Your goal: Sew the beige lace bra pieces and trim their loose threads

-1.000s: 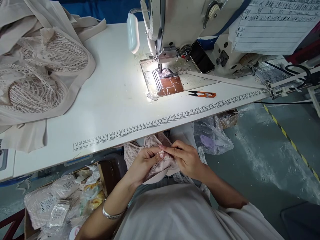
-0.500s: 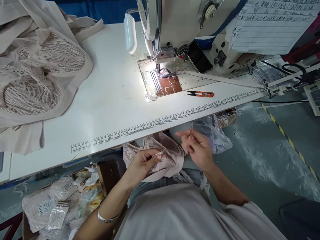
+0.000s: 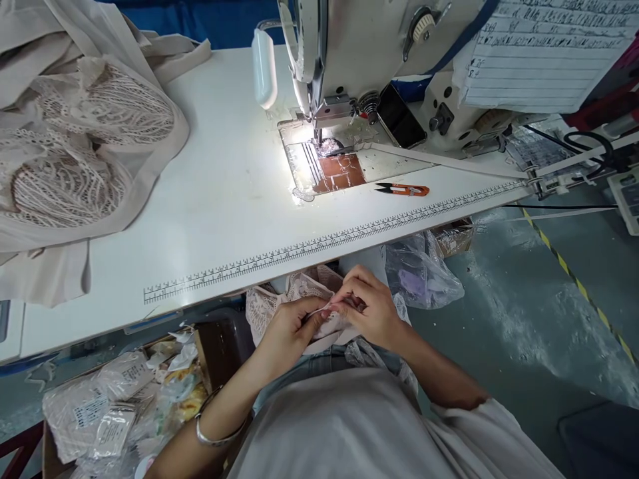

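A crumpled, pale-pink lace bra [image 3: 300, 286] is pinched by left hand [image 3: 287, 329] and right hand [image 3: 374, 309]; it is held below the front edge of the bench [image 3: 219, 179].

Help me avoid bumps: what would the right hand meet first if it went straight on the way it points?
Beyond the cloth it pinches, the right hand would likely meet the left hand first; depth is unclear.
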A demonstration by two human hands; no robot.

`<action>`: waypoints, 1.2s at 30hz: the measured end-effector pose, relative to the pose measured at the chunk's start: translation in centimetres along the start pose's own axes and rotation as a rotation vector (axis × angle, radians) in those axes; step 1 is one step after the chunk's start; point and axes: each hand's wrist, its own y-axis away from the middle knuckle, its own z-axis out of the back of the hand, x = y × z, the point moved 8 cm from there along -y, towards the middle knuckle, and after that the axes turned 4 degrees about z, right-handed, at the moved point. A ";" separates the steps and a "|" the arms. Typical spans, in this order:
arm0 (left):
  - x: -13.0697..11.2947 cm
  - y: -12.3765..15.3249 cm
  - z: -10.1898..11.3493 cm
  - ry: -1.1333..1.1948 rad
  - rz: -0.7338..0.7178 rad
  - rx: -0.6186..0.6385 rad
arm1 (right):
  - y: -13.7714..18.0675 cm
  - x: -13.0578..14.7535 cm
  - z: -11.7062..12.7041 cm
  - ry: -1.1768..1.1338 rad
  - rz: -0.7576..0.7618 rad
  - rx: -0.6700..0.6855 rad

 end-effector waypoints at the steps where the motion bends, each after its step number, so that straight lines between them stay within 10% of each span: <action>1: 0.1 0.0 -0.1 0.003 0.010 0.009 | -0.1 0.1 -0.2 0.002 0.031 0.018; 11: 0.6 -0.6 -0.3 -0.024 -0.035 0.018 | 0.4 0.6 -1.7 0.398 0.181 0.093; 21: 1.1 -0.9 -1.1 0.157 0.018 0.149 | 0.3 -0.6 -2.1 -0.462 -0.023 0.208; 30: 1.4 0.1 0.4 0.140 -0.091 0.137 | 3.1 -11.2 3.3 0.258 -0.389 0.188; 36: 0.6 -0.4 -0.3 0.088 -0.094 0.194 | 1.2 -5.7 -0.9 -0.258 -0.167 0.346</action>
